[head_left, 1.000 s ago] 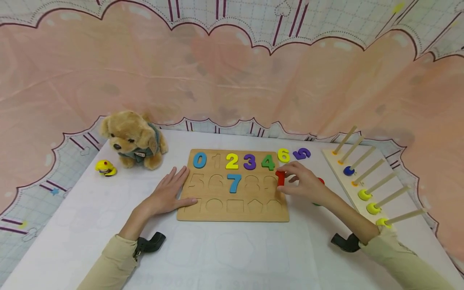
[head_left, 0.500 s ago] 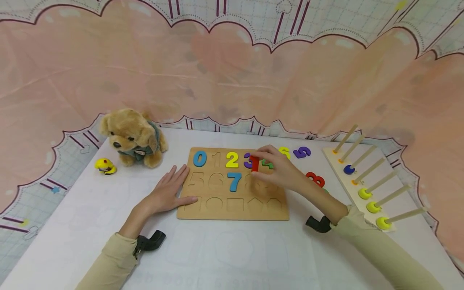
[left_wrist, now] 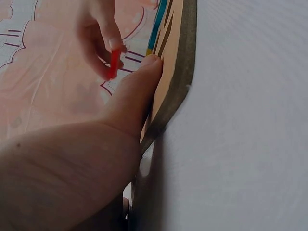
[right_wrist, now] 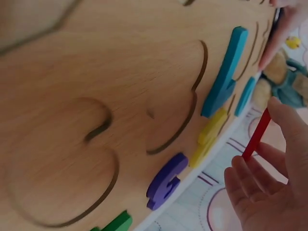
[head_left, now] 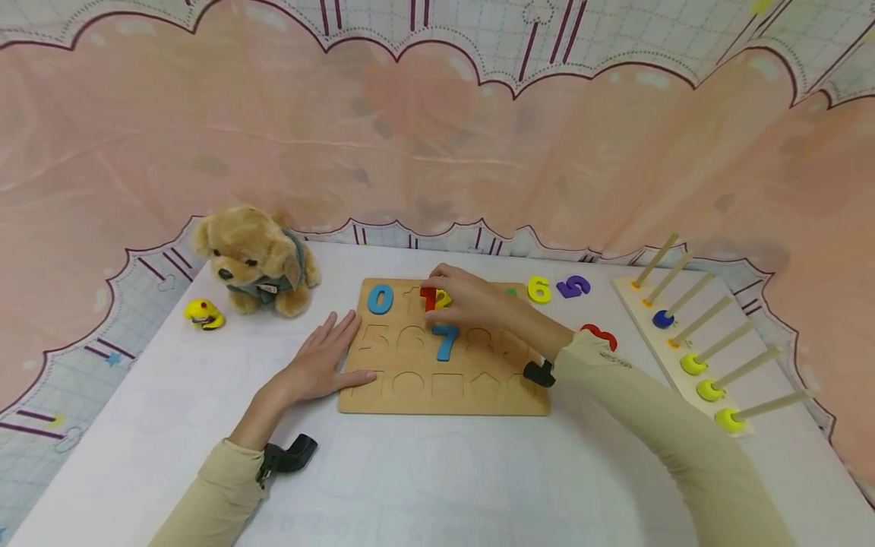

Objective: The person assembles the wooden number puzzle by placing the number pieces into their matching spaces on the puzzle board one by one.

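Observation:
My right hand (head_left: 465, 298) pinches a red number 1 piece (right_wrist: 257, 134) between thumb and fingers, over the top row of the wooden number board (head_left: 444, 401). In the head view the red piece overlaps the yellow 2 (head_left: 443, 298), just right of the 1-shaped recess. My left hand (head_left: 317, 363) lies with spread fingers on the board's left edge, its thumb (left_wrist: 153, 60) on the surface. A blue 0 (head_left: 380, 299) and a blue 7 (head_left: 446, 343) sit on the board. The purple 3 (right_wrist: 167, 181) shows in the right wrist view; in the head view my right hand hides it.
Right of the board lie a yellow 6 (head_left: 539, 289), a purple 5 (head_left: 573, 286) and a partly hidden red piece (head_left: 600, 336). A pegged wooden stand (head_left: 639, 323) with rings stands farther right. A plush dog (head_left: 256, 262) and a small yellow toy (head_left: 203, 314) are at left.
My right hand has carried the red 1 leftward from the board's right edge, past the 4 and 3, to the yellow 2. The left hand has stayed on the board.

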The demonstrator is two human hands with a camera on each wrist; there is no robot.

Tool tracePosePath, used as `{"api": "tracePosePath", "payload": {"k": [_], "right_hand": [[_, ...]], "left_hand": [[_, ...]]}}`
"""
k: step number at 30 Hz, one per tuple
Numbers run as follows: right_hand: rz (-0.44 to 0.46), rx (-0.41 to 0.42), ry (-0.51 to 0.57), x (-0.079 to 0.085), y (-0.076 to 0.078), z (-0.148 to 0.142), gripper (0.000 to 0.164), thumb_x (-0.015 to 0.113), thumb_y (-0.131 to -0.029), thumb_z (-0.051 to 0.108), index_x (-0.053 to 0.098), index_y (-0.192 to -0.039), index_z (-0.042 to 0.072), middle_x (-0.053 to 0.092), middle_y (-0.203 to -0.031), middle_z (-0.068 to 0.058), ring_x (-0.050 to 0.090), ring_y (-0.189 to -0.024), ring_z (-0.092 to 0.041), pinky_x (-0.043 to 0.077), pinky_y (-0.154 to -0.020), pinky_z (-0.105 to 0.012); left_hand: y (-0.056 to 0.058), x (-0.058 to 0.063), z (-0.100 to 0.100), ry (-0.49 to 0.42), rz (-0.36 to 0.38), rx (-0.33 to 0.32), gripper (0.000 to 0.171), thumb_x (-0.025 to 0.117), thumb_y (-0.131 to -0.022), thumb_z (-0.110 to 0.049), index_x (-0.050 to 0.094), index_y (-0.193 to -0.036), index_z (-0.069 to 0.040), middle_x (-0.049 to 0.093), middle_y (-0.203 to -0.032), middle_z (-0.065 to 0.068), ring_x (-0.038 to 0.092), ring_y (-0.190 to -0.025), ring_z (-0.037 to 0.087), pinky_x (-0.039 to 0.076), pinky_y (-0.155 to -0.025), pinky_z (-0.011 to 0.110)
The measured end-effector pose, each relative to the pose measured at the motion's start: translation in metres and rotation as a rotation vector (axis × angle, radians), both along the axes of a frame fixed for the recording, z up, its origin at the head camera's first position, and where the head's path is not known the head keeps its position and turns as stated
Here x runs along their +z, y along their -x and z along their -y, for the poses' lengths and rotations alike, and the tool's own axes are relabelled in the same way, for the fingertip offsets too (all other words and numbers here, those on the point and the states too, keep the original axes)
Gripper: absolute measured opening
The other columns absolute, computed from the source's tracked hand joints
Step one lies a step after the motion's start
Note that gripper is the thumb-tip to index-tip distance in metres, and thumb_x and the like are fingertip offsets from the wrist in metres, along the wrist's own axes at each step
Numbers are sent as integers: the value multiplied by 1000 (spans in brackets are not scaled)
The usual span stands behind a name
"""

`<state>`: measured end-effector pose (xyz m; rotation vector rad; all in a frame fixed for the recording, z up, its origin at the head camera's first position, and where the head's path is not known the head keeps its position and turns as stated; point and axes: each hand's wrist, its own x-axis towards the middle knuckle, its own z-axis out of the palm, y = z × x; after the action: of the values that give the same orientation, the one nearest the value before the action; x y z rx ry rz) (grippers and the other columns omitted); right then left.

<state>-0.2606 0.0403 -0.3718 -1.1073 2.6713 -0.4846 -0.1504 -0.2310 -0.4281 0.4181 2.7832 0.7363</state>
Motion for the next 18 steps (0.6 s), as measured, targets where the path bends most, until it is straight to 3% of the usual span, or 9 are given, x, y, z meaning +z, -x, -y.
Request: {"api": "tracePosePath", "payload": {"k": [11, 18], "right_hand": [[36, 20, -10, -14, 15, 24, 52, 69, -89, 36, 59, -132, 8, 55, -123, -8, 50, -101, -19, 49, -87, -29], [32, 46, -50, -16, 20, 31, 54, 70, -89, 36, 59, -132, 6, 56, -123, -11, 51, -103, -21, 50, -89, -28]], "left_hand": [[1, 1, -1, 8, 2, 2, 102, 62, -86, -60, 10, -157, -7, 7, -164, 15, -4, -151, 41, 1, -120, 61], [1, -2, 0, 7, 0, 1, 103, 62, -86, -60, 11, -156, -6, 8, -164, 15, -4, -151, 41, 2, -120, 61]]}}
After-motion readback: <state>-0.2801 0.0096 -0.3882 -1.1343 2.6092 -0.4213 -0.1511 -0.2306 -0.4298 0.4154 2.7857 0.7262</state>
